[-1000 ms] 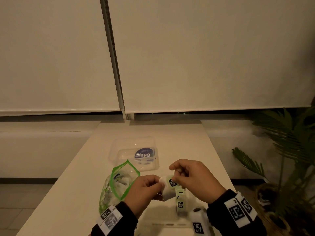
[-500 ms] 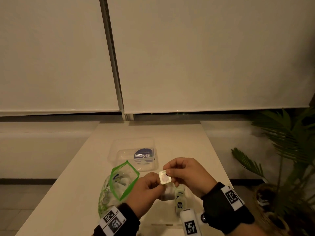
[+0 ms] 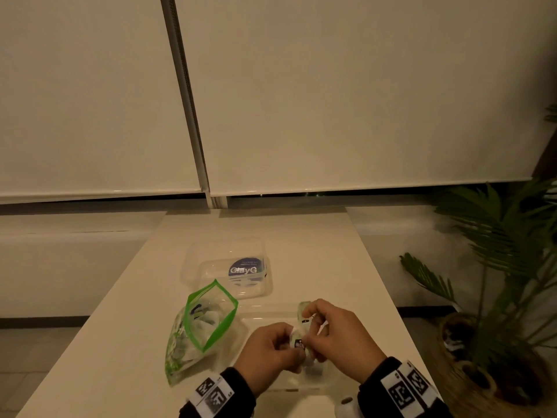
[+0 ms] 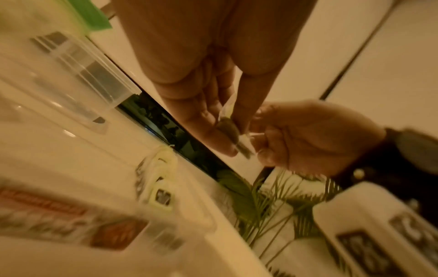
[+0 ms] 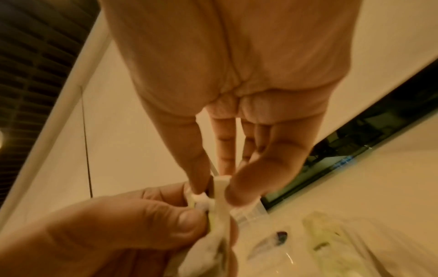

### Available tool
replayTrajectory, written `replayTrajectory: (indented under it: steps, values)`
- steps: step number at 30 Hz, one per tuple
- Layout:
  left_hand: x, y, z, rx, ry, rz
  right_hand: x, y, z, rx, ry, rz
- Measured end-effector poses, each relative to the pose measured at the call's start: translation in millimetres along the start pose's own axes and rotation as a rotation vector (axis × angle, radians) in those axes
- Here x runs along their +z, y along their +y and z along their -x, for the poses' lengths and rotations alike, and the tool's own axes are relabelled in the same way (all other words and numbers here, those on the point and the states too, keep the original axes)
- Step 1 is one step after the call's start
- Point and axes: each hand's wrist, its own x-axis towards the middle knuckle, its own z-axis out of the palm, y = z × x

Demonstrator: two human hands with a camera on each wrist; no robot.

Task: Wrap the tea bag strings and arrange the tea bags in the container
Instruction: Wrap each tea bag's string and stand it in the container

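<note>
Low in the head view, both hands meet over the table. My left hand (image 3: 290,342) pinches a white tea bag (image 3: 299,343) between thumb and fingers; the left wrist view shows the tea bag (image 4: 229,129) dark with leaves. My right hand (image 3: 308,319) pinches the pale green paper tag (image 3: 303,307) on the string, close against the bag. In the right wrist view the tag (image 5: 219,188) sits between thumb and forefinger. A thin white string (image 4: 256,134) runs between the hands. Beneath them lies a shallow clear container (image 3: 265,319) with wrapped tea bags (image 4: 162,189) in it.
A zip bag with a green rim (image 3: 200,330) lies open to the left, more tea bags inside. Behind it stands a clear plastic box with a blue GlayG label (image 3: 229,267). The table's right edge is near my right wrist; a potted palm (image 3: 497,267) stands beyond it.
My right hand has carried the tag round the tea bag: it faced the camera half a second ago and now stands on edge. Both hands have dropped slightly towards me.
</note>
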Motion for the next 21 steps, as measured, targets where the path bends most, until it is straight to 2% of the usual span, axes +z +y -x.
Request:
replayTrajectory:
  steps: [4,7,10,16,19,21]
  values:
    - [11.8,-29.5,-7.0,0.002,-0.016,-0.245,2.6,29.8,-1.2,0.016,-0.08,0.272]
    - [19.3,-45.9,-11.9,0.014,-0.033,-0.4,4.7,50.5,-5.1,0.063,-0.129,0.348]
    - [24.3,-57.8,-15.5,0.028,0.015,-0.514,4.7,62.6,-12.5,0.092,-0.166,0.412]
    - [26.2,-69.8,-12.1,0.172,0.075,-0.926,6.3,68.5,-34.1,0.09,-0.239,0.502]
    - [25.3,-73.0,-8.8,0.164,0.101,-0.99,9.1,69.4,-39.9,0.077,-0.241,0.557]
    - [27.0,-72.6,-7.5,0.134,0.044,-1.11,12.1,70.1,-41.6,0.074,-0.258,0.6]
